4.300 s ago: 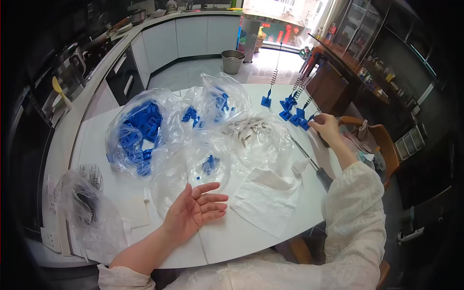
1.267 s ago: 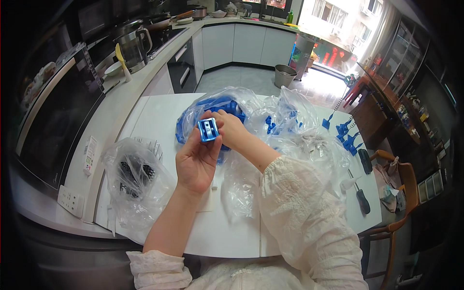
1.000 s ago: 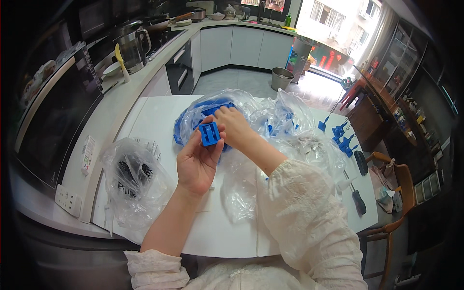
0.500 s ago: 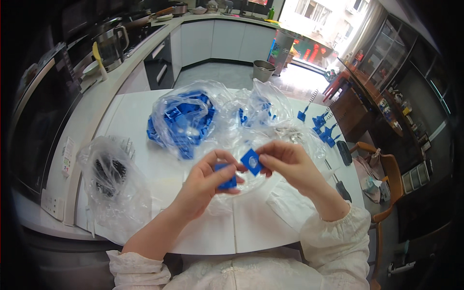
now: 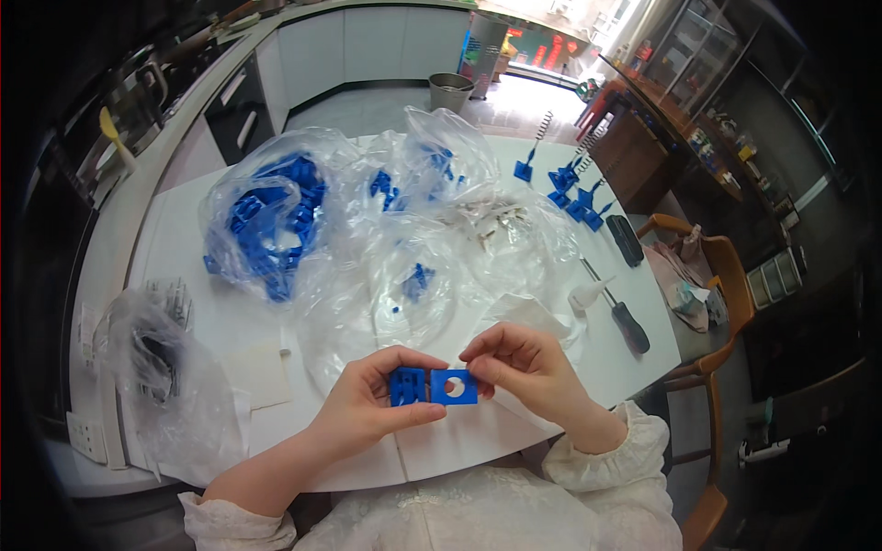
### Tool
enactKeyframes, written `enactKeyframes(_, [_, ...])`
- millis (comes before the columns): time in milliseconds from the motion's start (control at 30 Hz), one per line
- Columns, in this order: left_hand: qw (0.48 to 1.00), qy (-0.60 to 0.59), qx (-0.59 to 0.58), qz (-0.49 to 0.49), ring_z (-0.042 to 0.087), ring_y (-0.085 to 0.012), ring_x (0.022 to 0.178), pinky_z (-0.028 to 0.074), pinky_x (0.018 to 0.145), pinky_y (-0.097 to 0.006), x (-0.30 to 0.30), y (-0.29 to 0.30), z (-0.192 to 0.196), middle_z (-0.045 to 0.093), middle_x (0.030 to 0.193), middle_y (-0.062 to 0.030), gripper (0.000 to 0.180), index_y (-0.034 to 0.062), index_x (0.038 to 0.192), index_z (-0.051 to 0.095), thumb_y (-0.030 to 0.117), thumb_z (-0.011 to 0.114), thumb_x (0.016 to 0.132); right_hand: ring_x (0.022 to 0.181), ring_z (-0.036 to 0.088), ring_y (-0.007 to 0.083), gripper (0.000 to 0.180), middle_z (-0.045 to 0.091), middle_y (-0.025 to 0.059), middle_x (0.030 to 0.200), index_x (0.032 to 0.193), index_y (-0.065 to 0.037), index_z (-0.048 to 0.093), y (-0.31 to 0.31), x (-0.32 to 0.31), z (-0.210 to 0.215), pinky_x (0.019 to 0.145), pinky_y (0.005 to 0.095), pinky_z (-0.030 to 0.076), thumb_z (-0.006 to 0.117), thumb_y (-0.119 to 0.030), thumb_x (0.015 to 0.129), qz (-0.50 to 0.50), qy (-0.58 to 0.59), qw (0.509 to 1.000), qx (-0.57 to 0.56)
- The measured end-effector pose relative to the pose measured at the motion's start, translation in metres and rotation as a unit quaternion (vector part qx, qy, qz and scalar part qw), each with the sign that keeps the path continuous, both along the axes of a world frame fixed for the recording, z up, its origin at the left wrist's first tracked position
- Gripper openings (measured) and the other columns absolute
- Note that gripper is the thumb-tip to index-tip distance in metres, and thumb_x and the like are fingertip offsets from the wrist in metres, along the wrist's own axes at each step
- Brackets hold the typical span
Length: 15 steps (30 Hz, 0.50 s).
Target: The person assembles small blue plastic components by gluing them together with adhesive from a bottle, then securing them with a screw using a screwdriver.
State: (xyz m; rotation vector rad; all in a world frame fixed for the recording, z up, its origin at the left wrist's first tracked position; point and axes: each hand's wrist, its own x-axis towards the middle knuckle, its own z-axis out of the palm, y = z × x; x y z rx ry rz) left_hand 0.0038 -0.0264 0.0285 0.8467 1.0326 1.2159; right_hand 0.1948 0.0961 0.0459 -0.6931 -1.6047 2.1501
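Observation:
My left hand (image 5: pixel 360 401) grips a blue plastic block (image 5: pixel 408 387) with ridges and slots between thumb and fingers. Pinched in my right hand (image 5: pixel 531 374) is a blue square plate (image 5: pixel 467 396) with a round hole through it. The two pieces sit side by side above the table's near edge, their edges very close; I cannot tell whether they touch. Just beyond my hands lies a clear plastic bag (image 5: pixel 367 321) with a few small blue parts (image 5: pixel 419 280) in it.
On the white table (image 5: pixel 514 439), a bag of larger blue parts (image 5: pixel 276 216) is at far left, a bag of dark pieces (image 5: pixel 158 354) at near left. Rightward lie a screwdriver (image 5: pixel 629 328), a small white bottle (image 5: pixel 588 294), a black bar (image 5: pixel 624 241) and several blue parts with springs (image 5: pixel 583 207).
My hands came nearer to my body, and the plate turned from tilted to level beside the block. The view has shifted, showing more of the table between the bags.

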Motion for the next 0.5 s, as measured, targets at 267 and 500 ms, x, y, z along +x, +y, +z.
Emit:
enactKeyframes(267, [0.999,-0.039,-0.019,0.01,0.063,-0.015,0.1,0.052,0.089,-0.028,0.008,0.0,0.0,0.064,0.108,-0.0112,0.041,-0.0009,0.114,0.055,-0.003,0.073,0.077,0.079,0.061,0.0094,0.016,0.064,0.006,0.088,0.105,0.004,0.061,0.001,0.024,-0.003,0.068,0.0215,0.049,0.061,0.001,0.088,-0.071,-0.041,0.996,0.031])
enactKeyframes(500, [0.988,-0.146,-0.055,0.02,0.063,-0.0195,0.103,0.053,0.09,-0.032,0.003,-0.001,0.005,0.064,0.109,-0.0144,0.043,-0.0004,0.117,0.052,-0.007,0.07,0.078,0.073,0.047,0.0104,0.032,0.056,0.0035,0.088,0.098,-0.002,0.055,0.043,0.084,-0.029,0.064,0.0227,0.04,0.076,-0.007,0.075,-0.458,-0.205,0.745,0.44])
